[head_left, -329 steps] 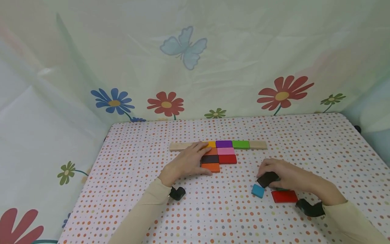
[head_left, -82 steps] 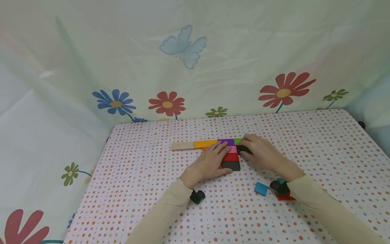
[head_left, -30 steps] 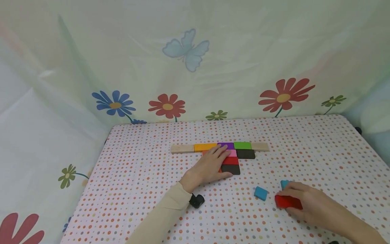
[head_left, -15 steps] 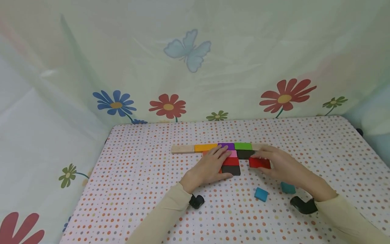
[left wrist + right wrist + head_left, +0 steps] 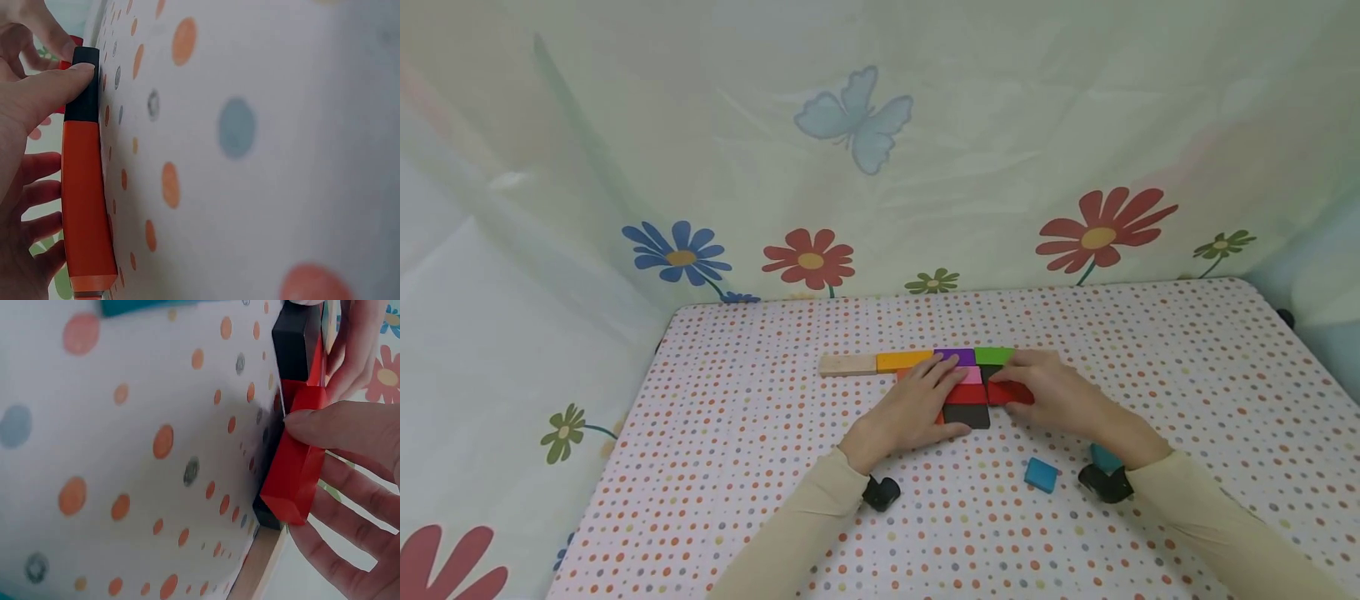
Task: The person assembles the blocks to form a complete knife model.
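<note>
Flat coloured blocks lie fitted together mid-table. My left hand [image 5: 904, 412] rests over them with fingers spread, covering part of the orange block [image 5: 87, 200]; its thumb touches the front black block [image 5: 81, 103]. My right hand [image 5: 1063, 396] pinches a red block [image 5: 1009, 393] between thumb and fingers. That block sits right beside another red block [image 5: 966, 394] and just in front of a second black block [image 5: 989, 372], mostly hidden by the hand. Pink [image 5: 970, 376], purple [image 5: 953, 357] and green [image 5: 994, 356] blocks show around the fingers.
The back row runs left through a yellow block [image 5: 904, 362] to a plain wooden block [image 5: 847, 365]. Two blue pieces, one nearer the middle [image 5: 1041, 474] and one partly behind the right wrist [image 5: 1103, 457], lie at the front right on the dotted tablecloth [image 5: 745, 442].
Two black blocks have joined the arrangement since the oldest frame. My right hand has carried the red block from the front right to its right side. Lately the left hand has stayed still.
</note>
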A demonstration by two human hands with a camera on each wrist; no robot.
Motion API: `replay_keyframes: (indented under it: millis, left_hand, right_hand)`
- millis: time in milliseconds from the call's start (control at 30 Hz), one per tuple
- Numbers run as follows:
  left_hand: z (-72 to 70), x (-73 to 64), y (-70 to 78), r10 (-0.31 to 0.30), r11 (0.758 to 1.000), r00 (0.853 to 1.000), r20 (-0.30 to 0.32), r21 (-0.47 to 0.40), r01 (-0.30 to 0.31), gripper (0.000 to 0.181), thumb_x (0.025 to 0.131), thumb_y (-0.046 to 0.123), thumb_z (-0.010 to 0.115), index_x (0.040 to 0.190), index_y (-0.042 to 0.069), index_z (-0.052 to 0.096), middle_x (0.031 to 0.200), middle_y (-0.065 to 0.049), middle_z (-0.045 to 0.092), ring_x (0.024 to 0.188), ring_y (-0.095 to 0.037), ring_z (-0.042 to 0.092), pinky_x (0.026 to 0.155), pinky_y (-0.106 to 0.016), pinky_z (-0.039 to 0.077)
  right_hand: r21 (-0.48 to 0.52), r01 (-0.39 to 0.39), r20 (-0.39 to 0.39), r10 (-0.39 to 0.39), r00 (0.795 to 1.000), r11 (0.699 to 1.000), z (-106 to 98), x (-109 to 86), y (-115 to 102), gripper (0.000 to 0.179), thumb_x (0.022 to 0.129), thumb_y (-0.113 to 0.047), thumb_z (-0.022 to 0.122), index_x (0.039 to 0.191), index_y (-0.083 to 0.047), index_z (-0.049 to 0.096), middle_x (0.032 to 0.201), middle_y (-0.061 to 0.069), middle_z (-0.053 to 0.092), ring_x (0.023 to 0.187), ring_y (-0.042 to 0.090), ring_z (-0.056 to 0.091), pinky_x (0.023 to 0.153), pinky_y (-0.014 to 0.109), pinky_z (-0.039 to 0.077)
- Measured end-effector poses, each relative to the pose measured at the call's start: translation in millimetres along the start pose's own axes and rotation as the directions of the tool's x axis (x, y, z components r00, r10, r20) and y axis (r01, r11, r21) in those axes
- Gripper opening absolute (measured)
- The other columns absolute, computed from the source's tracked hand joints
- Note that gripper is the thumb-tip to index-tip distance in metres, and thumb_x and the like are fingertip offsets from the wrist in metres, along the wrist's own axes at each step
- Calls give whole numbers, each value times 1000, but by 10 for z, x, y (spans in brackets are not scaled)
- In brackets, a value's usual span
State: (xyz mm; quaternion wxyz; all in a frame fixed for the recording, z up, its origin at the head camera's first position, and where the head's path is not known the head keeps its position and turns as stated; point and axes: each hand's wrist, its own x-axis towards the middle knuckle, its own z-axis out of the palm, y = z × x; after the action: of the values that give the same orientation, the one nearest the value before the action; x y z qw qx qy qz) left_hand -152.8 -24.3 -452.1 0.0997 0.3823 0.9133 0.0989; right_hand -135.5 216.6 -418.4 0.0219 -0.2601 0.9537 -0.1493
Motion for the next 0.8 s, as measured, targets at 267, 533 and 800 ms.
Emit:
replay_keyframes:
  millis: [267,533,800]
  left_hand:
    - [-2,-2,2,-1,1000,1000,4,-4,1,82,103,57,59,165,12,31,172,-8,27,160,-27,19,126,-38,21]
    - [-12,-4,15,-4,1000,1000,11,-3,4,81,103,56,59,165,12,31,172,-7,25,160,-27,18,127,-39,20]
    - [-13,-2,10,0,1000,1000,7,4,0,81,103,56,59,165,11,32,172,-8,25,160,-27,19,127,-39,19]
  right_hand:
    - [-74,92,-55,-96,994,993,58,2,-10,35,75,-9,95,106,-2,80,100,8,68,96,27,62,91,54,50]
    - [-55,106,-67,-110,992,993,87,-20,-1,34,76,-5,94,107,1,80,96,4,64,89,20,58,78,38,57]
    - [-61,107,-79,-112,991,992,113,-36,8,35,77,-5,93,109,1,80,101,8,65,93,22,59,79,40,58]
